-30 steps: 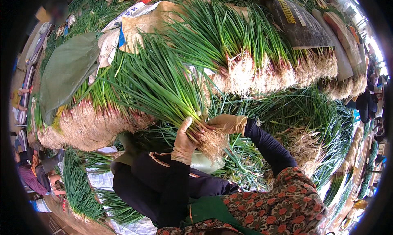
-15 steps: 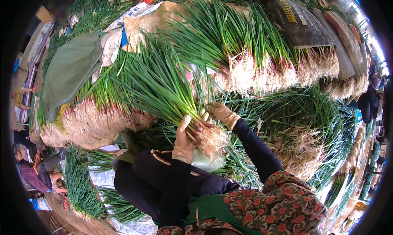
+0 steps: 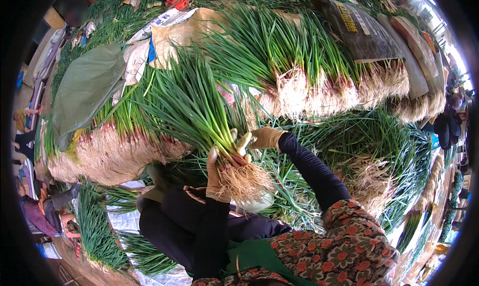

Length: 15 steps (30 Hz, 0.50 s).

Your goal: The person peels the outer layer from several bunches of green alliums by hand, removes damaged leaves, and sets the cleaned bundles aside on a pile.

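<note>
A bunch of green onions is held over my lap, its leaves pointing up and to the left. Its tangled pale roots hang down at the near end. My gloved left hand is closed round the left side of the stems, just above the roots. From the right, my gloved right hand presses its light-tipped fingers against the stems; part of its grip is hidden behind the bunch. Under the roots a pale rounded thing shows only in part.
Stacked green onions lie at left, partly under a green cloth. Another row stands ahead, with a dark sack over its right end. Loose green onions heap at right. Other people are at far left.
The bunch has turned more upright and shifted slightly left, its roots now hanging more directly downward. Both hands have moved slightly with it and stay on the stems.
</note>
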### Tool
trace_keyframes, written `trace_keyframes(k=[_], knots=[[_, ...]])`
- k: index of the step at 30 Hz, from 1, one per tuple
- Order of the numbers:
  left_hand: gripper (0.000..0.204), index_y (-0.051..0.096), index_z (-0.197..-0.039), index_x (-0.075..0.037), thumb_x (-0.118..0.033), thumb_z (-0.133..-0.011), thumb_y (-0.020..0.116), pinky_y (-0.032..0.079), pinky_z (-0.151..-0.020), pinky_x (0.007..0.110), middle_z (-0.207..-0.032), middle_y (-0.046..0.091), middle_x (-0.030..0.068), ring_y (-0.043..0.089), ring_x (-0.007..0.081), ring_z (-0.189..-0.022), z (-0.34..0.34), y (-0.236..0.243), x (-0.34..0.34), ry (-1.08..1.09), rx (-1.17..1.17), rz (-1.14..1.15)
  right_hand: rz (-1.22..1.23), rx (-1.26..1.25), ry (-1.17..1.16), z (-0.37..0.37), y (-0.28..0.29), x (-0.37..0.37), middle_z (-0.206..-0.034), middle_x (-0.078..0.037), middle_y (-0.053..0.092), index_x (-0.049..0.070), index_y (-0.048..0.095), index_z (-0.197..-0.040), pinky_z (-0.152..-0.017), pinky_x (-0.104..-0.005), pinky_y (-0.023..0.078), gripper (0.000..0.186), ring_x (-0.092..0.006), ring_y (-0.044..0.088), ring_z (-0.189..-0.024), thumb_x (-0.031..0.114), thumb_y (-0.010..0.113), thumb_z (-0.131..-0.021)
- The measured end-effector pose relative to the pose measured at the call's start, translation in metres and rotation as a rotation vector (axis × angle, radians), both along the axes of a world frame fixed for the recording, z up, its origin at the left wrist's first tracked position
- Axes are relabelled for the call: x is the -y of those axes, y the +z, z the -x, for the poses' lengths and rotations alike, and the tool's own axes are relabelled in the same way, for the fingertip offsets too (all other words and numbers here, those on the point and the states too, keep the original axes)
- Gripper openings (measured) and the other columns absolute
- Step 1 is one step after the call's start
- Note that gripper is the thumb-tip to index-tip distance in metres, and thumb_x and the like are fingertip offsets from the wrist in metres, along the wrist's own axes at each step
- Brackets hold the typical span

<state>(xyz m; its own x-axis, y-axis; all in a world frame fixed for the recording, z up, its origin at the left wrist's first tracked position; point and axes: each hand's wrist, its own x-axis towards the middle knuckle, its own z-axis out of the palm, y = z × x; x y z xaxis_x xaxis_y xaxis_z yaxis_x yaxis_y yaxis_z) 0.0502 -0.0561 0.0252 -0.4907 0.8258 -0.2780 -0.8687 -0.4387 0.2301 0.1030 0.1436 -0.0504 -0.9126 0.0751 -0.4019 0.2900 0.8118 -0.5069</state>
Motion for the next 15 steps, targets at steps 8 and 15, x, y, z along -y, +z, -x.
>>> trace_keyframes(k=[8,15], knots=[[0.039,0.053,-0.098,0.005,-0.029,-0.079,0.056,0.045,-0.084,0.045,-0.081,0.061,0.0195,0.059,0.0313,-0.082,-0.001,-0.002,0.001,-0.085,0.089,-0.021,-0.702,-0.379,-0.364,0.06,0.02,-0.098,-0.088,-0.015,0.06,0.007,0.054,-0.107,-0.072,-0.0425,0.045,0.049,-0.0316,0.058,-0.084,0.039,0.065,-0.072],[0.042,0.048,-0.111,0.001,-0.028,-0.081,0.056,0.046,-0.082,0.043,-0.095,0.057,0.0127,0.059,0.0281,-0.085,0.005,-0.063,-0.001,-0.091,0.0,-0.044,0.242,-0.497,-0.552,0.031,-0.025,-0.091,-0.083,-0.009,0.063,0.005,0.057,-0.103,-0.069,-0.0351,0.046,0.032,-0.0236,0.059,-0.075,0.027,0.06,-0.079]])
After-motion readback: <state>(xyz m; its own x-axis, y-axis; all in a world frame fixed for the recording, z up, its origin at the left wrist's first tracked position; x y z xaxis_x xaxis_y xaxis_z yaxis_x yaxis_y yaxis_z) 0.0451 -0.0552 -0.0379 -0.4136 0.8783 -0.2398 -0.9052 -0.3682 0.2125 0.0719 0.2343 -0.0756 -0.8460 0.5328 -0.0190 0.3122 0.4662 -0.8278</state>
